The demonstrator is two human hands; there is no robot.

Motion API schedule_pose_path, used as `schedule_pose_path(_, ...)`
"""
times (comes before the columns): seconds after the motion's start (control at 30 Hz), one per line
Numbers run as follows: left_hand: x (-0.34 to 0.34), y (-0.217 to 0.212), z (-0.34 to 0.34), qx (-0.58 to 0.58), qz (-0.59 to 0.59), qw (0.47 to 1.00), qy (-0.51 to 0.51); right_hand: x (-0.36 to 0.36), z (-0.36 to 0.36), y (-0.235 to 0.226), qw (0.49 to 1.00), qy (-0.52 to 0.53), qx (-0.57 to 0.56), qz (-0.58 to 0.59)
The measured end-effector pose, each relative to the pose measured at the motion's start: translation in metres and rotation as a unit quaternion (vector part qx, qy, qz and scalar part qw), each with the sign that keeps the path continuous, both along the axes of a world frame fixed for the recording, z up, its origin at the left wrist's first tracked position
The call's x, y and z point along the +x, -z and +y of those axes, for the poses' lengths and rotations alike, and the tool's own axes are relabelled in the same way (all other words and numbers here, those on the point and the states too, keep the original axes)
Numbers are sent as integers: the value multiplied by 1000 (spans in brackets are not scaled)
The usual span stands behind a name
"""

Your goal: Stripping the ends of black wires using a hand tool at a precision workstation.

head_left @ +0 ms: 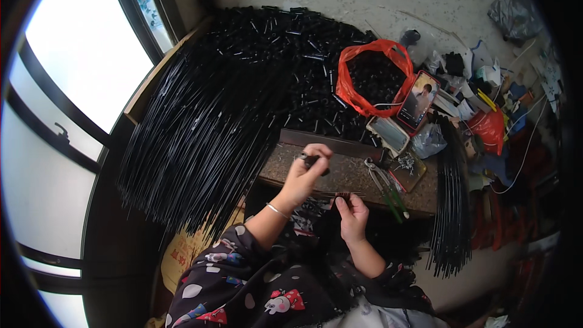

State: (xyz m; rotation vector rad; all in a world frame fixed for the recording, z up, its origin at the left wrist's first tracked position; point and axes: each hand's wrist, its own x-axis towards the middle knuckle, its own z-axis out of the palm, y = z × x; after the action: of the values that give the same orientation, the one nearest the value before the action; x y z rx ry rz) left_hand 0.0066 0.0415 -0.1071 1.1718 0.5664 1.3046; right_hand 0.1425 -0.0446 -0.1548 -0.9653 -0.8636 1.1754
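- My left hand (306,173) is raised over the near edge of the workbench (349,173), fingers pinched shut around a short black tube piece (313,159).
- My right hand (352,215) sits lower, just in front of the bench, thumb and fingertips closed on a small dark part (344,195); it is too small to tell more.
- The two hands are near each other but apart, so I judge the step to be joining the two pieces.
- To do it well, I'd keep the tube steady in the left hand and bring the right-hand part in straight along its axis, with the wrists close to the bench edge for support.
- A big sheaf of long black rods (200,127) fans off the bench to my left; a heap of short black tubes (291,54) lies behind, beside a red bag (349,94).
- Pliers (382,185) lie just right of my hands, within easy reach.
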Motion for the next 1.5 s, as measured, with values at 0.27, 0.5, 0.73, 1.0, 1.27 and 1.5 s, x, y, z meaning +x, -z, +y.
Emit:
schedule_pose_path(0.27, 3, -17, -6, -122, -85, 989, -20, 3, -6, -1, 995, -2, -9, -100)
schedule_pose_path(0.5, -32, 41, -38, -375, -155, 899, 165, -5, -6, -11, 994, -20, -34, 99)
schedule_pose_path(0.73, -18, 37, -38, -365, -224, 876, 221, -18, -8, -14, 998, 40, -1, 45)
schedule_pose_path(1.0, -22, 44, -32, -318, -197, 897, 237, -19, -7, -15, 997, 8, -15, 70)
schedule_pose_path(1.27, -17, 22, -47, -80, 55, 992, 79, -20, -5, -14, 998, 26, -10, 58)
schedule_pose_path(1.5, -14, 35, -49, -192, -61, 977, 77, -14, 0, -15, 979, -97, -77, 159)
